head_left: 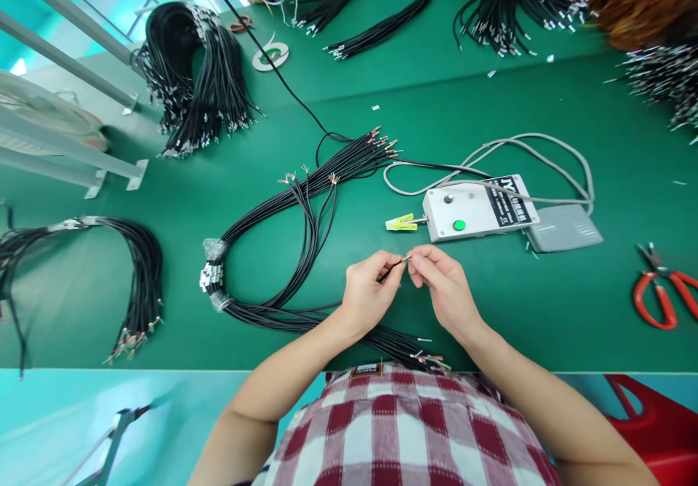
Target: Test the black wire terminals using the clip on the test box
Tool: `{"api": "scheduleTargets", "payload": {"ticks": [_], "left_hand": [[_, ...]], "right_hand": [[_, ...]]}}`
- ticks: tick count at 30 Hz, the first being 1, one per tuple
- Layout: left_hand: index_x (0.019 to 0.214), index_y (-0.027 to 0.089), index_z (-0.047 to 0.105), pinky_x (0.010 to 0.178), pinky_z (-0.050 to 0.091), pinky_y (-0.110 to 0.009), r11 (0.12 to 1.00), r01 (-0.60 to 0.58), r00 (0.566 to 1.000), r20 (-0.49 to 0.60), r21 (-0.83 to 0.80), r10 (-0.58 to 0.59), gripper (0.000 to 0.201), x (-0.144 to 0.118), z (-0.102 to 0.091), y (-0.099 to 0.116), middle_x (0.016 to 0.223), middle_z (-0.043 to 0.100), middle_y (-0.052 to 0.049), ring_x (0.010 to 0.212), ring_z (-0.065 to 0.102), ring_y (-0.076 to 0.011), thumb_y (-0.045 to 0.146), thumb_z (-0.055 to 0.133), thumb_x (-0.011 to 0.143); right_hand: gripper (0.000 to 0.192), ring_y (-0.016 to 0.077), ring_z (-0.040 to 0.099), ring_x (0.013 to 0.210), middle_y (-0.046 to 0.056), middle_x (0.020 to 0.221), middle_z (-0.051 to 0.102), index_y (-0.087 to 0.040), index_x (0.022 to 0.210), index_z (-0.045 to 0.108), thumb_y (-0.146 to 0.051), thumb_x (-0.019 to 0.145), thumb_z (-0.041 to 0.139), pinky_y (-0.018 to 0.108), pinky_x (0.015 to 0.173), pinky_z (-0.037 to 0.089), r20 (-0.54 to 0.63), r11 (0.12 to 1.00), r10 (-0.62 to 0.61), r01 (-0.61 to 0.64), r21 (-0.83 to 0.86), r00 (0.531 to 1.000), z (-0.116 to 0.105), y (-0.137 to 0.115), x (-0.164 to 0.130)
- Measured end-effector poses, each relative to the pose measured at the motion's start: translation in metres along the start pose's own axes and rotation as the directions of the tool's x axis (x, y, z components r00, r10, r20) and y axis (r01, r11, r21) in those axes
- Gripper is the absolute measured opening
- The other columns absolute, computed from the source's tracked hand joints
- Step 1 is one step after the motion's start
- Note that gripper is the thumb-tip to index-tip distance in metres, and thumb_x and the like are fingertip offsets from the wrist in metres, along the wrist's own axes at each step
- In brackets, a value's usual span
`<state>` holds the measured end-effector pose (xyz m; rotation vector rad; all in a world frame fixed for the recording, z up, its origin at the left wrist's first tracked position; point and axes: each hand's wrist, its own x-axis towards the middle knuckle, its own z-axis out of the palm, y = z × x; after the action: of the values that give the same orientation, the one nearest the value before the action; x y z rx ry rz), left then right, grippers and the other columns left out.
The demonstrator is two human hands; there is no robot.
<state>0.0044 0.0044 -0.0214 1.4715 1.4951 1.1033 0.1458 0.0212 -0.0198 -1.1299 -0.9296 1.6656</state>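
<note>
Black insulated wire (393, 267), thin and round with a bare metallic tip, is pinched between the left hand (366, 293) and the right hand (444, 286); both sets of fingers are closed on it, thumb against forefinger, tips almost touching. Just beyond the fingertips sits one white box-shaped control unit (475, 211) with one green button, one dark knob and a yellow-green clip at its left end. Beside it lies one grey ribbed foot pedal (564, 228), trailing a looped grey cord. Left of the fingers curls one taped bundle of black wires (283, 253) on the smooth green table (545, 311). Far right rests one pair of red-handled scissors (662, 293).
</note>
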Motion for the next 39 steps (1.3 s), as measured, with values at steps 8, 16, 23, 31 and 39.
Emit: {"api": "scheduleTargets", "payload": {"ticks": [8,16,23,31,39], "left_hand": [[0.096,0.017,0.061,0.041,0.044,-0.017,0.937,0.217,0.972,0.149,-0.275,-0.181,0.018,0.002,-0.003,0.004,0.081,0.066,0.0,0.045,0.059,-0.0058,0.03,0.066,0.086],[0.089,0.016,0.061,0.039,0.036,-0.018,0.779,0.355,0.933,0.245,-0.517,-0.263,0.025,0.011,0.005,0.002,0.061,0.056,0.004,0.042,0.052,-0.0064,0.038,0.07,0.084],[0.085,0.018,0.056,0.042,0.039,-0.019,0.916,0.225,0.973,0.13,-0.334,-0.191,0.022,0.001,0.004,-0.004,0.073,0.055,0.002,0.047,0.055,-0.0065,0.039,0.059,0.092],[0.083,0.018,0.06,0.063,0.047,-0.024,0.997,-0.007,0.999,0.038,-0.074,0.01,0.014,0.004,0.004,-0.014,0.085,0.056,-0.003,0.074,0.056,-0.0128,0.026,0.057,0.094],[0.082,0.017,0.062,0.069,0.047,-0.026,0.971,-0.24,0.968,0.066,-0.01,0.24,0.012,0.009,-0.005,-0.016,0.083,0.059,-0.004,0.079,0.056,-0.0145,0.018,0.056,0.093]], "right_hand": [[0.022,0.0115,0.044,0.055,-0.002,0.064,0.056,-0.022,0.074,0.066,-0.041,0.078,0.074,0.028,0.059,0.042,-0.012,0.999,0.032,-0.033,-0.032,0.999,0.001,0.007,0.001],[0.029,0.0117,0.045,0.054,-0.004,0.054,0.051,-0.02,0.07,0.061,-0.045,0.08,0.07,0.027,0.058,0.037,0.096,0.987,0.07,-0.055,-0.152,0.993,-0.013,0.002,0.007],[0.024,0.0119,0.05,0.053,-0.004,0.056,0.055,-0.02,0.075,0.062,-0.041,0.084,0.067,0.027,0.055,0.04,0.191,0.96,0.021,0.033,-0.278,0.981,-0.021,0.0,0.012],[0.021,0.0173,0.065,0.076,0.005,0.097,0.071,-0.022,0.103,0.067,-0.039,0.092,0.063,0.032,0.072,0.044,0.313,0.463,-0.288,0.418,-0.782,0.905,-0.034,-0.011,0.01],[0.023,0.0154,0.057,0.071,0.0,0.078,0.072,-0.02,0.085,0.07,-0.02,0.099,0.052,0.035,0.072,0.031,0.726,-0.309,-0.341,0.658,-0.687,0.597,-0.027,-0.021,0.024]]}}
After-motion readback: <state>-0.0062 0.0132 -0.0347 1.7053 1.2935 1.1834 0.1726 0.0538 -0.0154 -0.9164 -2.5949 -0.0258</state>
